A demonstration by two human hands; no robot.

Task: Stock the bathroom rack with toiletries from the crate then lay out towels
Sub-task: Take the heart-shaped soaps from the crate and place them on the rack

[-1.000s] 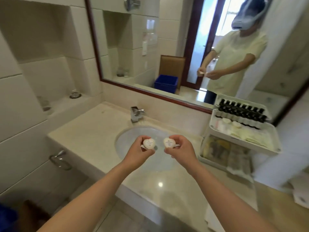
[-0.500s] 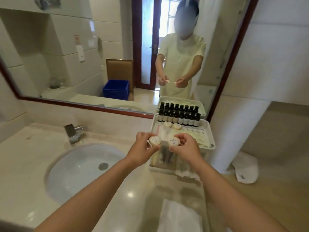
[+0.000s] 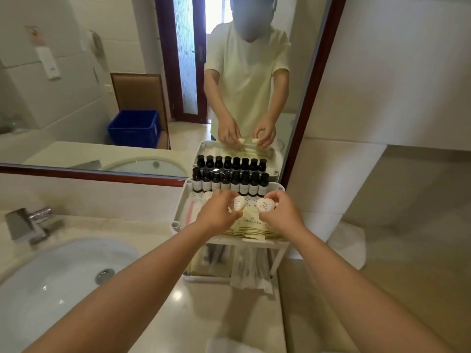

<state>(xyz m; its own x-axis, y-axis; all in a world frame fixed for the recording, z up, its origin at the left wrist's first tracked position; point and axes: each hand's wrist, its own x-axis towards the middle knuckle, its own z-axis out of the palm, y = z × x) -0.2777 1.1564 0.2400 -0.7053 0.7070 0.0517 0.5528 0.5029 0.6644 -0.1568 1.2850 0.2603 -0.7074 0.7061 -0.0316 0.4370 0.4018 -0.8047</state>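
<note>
Left hand (image 3: 218, 212): thumb and fingertips pinch the left heart-shaped soap (image 3: 238, 203), which is tilted with its face partly turned away. Right hand (image 3: 281, 212): same pinch grip on the right heart-shaped soap (image 3: 265, 205), printed face toward the camera. The soaps sit just beside each other with a small gap, each sticking out of its grip toward the middle.

Both are held above the top tray of the white rack (image 3: 181, 207); I can't tell whether either touches the tray. Under and in front of the hands lie flat cream packets (image 3: 251, 226), overlapped. Behind the hands a row of dark-capped bottles (image 3: 230, 183) stands upright along the tray's back edge, against the mirror (image 3: 76, 98). The lower shelf holds clear-wrapped items (image 3: 244, 266); contents are unclear.

The rack stands on the counter (image 3: 204, 314), at its right end. The sink (image 3: 51, 289) and tap (image 3: 30, 224) are to the left. A blue crate (image 3: 133, 128) shows only as a reflection in the mirror. A white towel (image 3: 349, 248) lies right of the rack.
</note>
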